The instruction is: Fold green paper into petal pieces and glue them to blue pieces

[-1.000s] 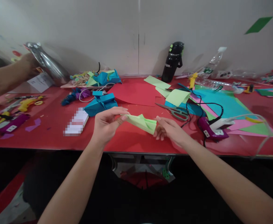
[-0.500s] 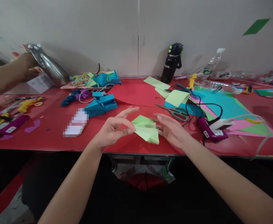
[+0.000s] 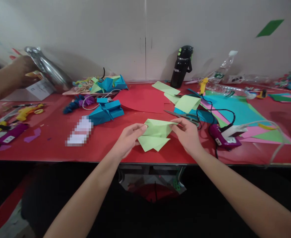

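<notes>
A folded light green paper (image 3: pixel 156 132) is held between both hands above the red table (image 3: pixel 105 145), near its front edge. My left hand (image 3: pixel 129 138) pinches the paper's left side between thumb and fingers. At the upper right corner of the paper, my right hand (image 3: pixel 187 134) closes its fingertips on it. The lower part of the paper shows two pointed flaps. Behind the hands lies a red paper sheet (image 3: pixel 141 99). A folded blue paper piece (image 3: pixel 107 111) sits to the left.
Scissors (image 3: pixel 185 115), light green sheets (image 3: pixel 187 103) and a purple power strip (image 3: pixel 222 137) with cables are at the right. A black bottle (image 3: pixel 181 67) stands behind. Another person's arm (image 3: pixel 6 77) reaches in by a metal flask (image 3: pixel 51 71).
The green paper has been turned and spread wider. My left hand has moved right onto its edge, and my right hand has closed on its corner.
</notes>
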{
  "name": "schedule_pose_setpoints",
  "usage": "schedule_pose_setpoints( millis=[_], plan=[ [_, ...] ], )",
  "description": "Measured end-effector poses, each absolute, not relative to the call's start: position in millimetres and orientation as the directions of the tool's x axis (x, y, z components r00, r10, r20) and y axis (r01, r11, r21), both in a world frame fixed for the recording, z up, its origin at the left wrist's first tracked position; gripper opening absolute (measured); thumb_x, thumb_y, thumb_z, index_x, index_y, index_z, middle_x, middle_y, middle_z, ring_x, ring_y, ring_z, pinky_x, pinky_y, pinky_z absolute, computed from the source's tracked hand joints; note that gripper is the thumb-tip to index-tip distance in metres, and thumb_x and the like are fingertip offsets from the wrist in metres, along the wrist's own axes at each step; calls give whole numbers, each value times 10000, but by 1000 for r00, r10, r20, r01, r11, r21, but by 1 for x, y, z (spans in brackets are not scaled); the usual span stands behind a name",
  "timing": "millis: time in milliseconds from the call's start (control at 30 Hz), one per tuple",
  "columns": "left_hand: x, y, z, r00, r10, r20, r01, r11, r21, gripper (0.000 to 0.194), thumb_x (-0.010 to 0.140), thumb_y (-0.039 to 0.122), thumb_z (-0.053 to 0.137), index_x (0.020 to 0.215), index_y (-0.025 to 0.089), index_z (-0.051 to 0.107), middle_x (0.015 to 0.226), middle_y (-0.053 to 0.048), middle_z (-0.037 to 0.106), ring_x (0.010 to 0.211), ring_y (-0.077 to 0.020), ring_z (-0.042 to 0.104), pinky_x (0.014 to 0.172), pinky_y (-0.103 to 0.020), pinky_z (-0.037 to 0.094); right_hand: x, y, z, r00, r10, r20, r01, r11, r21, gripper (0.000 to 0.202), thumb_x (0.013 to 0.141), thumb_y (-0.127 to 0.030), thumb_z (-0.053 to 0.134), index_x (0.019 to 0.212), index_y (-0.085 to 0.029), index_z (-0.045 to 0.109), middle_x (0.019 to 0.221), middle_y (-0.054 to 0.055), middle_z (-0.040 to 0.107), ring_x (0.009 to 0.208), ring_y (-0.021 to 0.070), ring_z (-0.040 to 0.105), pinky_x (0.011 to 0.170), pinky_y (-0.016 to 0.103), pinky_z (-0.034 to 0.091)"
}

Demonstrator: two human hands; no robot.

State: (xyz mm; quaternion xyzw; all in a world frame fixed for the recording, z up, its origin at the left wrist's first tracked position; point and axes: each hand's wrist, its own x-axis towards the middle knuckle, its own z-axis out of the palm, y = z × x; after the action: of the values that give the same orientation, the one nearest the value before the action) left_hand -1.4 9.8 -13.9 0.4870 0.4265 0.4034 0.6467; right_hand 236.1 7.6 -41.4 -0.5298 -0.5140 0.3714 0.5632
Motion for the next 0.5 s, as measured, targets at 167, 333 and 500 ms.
schedule_pose_setpoints(
  millis=[167,333,500],
  plan=[
    [-1,10,-17,178,983,33,247,-77,966,387,762,308,797,1113,174,705,1133,-88,733,948,-237,705,784,-328,558,238,5,-35,110,910,399,413,323,-851,240,894,-404,677,773,-197,698,782,38,690,739,191,628,691,321,516],
    [-4,12,-14,182,974,138,424,-204,882,325,781,224,735,1104,197,712,1131,-63,729,979,-241,690,818,-349,543,239,5,-34,13,901,435,510,368,-778,263,948,-388,610,794,-203,717,791,48,689,726,196,631,675,330,507],
    [9,8,-23,102,987,128,228,-149,962,473,744,220,775,1194,182,633,1119,-90,727,977,-253,713,801,-350,573,240,9,-43,67,892,447,512,354,-783,273,933,-402,634,1124,-214,686,835,43,716,678,203,683,683,355,558]
  ],
)
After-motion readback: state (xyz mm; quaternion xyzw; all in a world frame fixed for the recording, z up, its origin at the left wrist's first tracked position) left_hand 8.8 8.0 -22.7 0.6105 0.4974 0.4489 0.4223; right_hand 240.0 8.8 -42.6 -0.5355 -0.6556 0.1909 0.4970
